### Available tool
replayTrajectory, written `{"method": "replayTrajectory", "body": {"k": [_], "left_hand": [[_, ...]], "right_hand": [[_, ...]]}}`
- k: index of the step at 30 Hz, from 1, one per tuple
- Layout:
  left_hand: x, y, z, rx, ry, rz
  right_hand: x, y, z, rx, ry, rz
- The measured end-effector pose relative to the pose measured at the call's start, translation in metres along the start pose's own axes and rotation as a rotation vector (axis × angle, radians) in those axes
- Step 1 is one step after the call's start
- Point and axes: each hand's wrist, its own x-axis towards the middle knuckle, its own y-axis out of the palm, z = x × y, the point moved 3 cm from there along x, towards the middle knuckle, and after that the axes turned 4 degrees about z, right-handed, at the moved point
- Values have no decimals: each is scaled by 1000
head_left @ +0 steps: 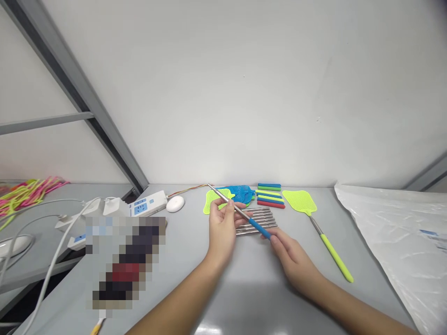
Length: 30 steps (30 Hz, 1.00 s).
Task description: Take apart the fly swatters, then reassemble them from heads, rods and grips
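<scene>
A silver metal rod (240,212) with a blue grip sleeve (259,228) slants across the middle of the table, held in both hands. My left hand (223,225) is closed on the metal part, thumb on top. The fingers of my right hand (288,253) pinch the lower end of the blue sleeve. Beneath the rod lies a row of several bare metal rods (260,221). Behind my left hand are yellow-green swatter heads (212,199) and blue swatter heads (240,194). Several coloured grip sleeves (270,199) are stacked to their right.
A whole yellow-green fly swatter (330,246) lies on the right, beside a clear plastic bag (394,251). On the left are a white power strip (150,204), a white mouse-like oval object (175,204), cables and a pixelated area. A white wall (244,93) rises behind the table.
</scene>
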Motion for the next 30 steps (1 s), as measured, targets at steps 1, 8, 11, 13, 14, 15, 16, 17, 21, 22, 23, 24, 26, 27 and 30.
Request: {"method": "replayTrajectory", "body": {"k": [1,8,11,13,14,15,16,17,21,22,23,24,26,27,30], "left_hand": [[-3,3,1,9,-21,38],[-17,14,10,-87,-161,170],[-7,7,7,-160,-149,77],[2,0,2,-158,-107,15],[5,-3,-1,-144,-86,-5],[8,-6,-4,-123,-67,-18],[11,-9,-6,-98,-51,-25],[12,-10,-8,-67,-37,-25],[12,-13,-12,52,15,11],[12,-12,-12,69,23,20],[10,-12,-12,78,26,27],[10,-12,-12,81,25,33],[8,-11,-13,74,24,47],[8,-11,-13,66,28,50],[11,-13,-13,38,30,34]], "right_hand": [[0,0,0,-4,-6,-3],[0,2,0,-6,4,-27],[0,2,-2,6,43,-28],[0,2,-4,19,73,-24],[0,2,-5,27,86,-21],[0,2,-6,33,95,-20],[0,2,-6,36,100,-19],[0,2,-7,34,103,-18],[-1,2,-8,-30,115,-7],[-1,3,-8,-47,115,-2],[-2,3,-7,-57,111,5],[-2,3,-6,-59,100,15],[-3,3,-2,-44,67,44],[-3,3,1,-35,50,63],[-2,3,8,-16,17,115]]}}
